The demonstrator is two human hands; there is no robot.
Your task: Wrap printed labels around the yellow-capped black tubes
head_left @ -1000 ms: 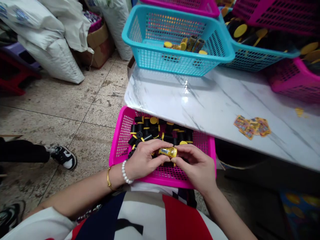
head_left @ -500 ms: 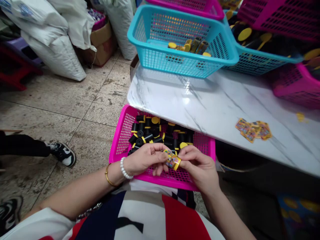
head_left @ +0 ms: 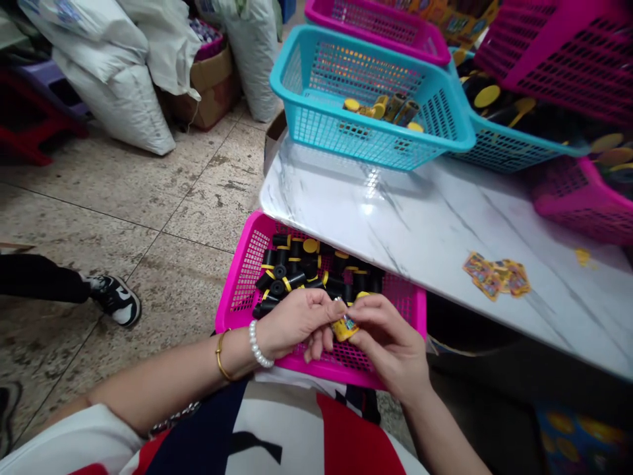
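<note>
Between both hands is a small yellow-capped canister (head_left: pixel 345 328) with a colourful printed label around it. My left hand (head_left: pixel 307 320), with a pearl bracelet at the wrist, pinches it from the left with thumb and fingers. From the other side my right hand (head_left: pixel 388 336) grips it, fingertips on the label. Fingers hide much of the canister. Beneath the hands sits a pink basket (head_left: pixel 232 300), holding many black canisters (head_left: pixel 295 280) with yellow caps. To the right on the marble-patterned table lie several printed stickers (head_left: pixel 497 276), apart from the hands.
A white marble-patterned table (head_left: pixel 336 204) overhangs the pink basket's far side. On it stand a blue basket (head_left: pixel 376 148) with labelled canisters, and more baskets at right. White sacks (head_left: pixel 121 99) and a cardboard box (head_left: pixel 215 86) are on the floor. Another person's shoe (head_left: pixel 117 300) shows at left.
The canister has turned in my hands, and my fingers now cover more of its label. My left thumb has shifted to its upper end. The camera view has moved slightly.
</note>
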